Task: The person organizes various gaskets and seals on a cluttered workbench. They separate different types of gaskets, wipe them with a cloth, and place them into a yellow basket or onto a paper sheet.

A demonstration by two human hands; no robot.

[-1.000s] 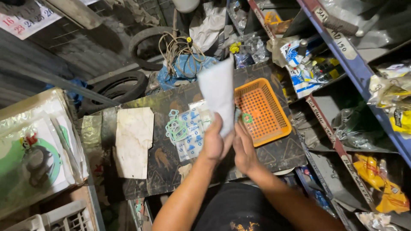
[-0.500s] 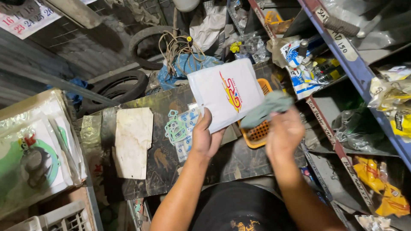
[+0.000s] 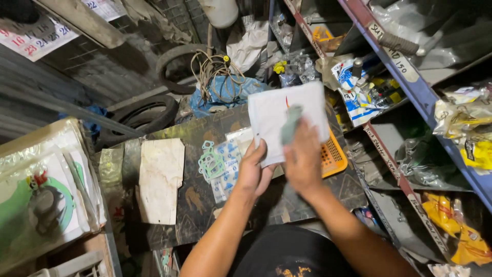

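Note:
My left hand (image 3: 252,172) grips the lower left edge of a flat white packet (image 3: 269,118) held up over a dark worktop (image 3: 195,200). My right hand (image 3: 303,159) presses a grey-green cloth (image 3: 290,123) against the packet's face, covering its red mark. Below the packet an orange mesh tray (image 3: 334,156) peeks out at the right. Green gaskets (image 3: 209,161) in clear bags lie on the worktop just left of my left hand.
A worn white sheet (image 3: 160,177) lies at the left of the worktop. Tyres (image 3: 146,115) and a cable coil (image 3: 215,72) sit behind it. Cluttered shelves (image 3: 410,92) with bagged parts run along the right. A wrapped box (image 3: 43,195) stands at the left.
The packet was turned from edge-on to face-up. My right hand picked up the cloth and moved left onto the packet's face, covering the red mark.

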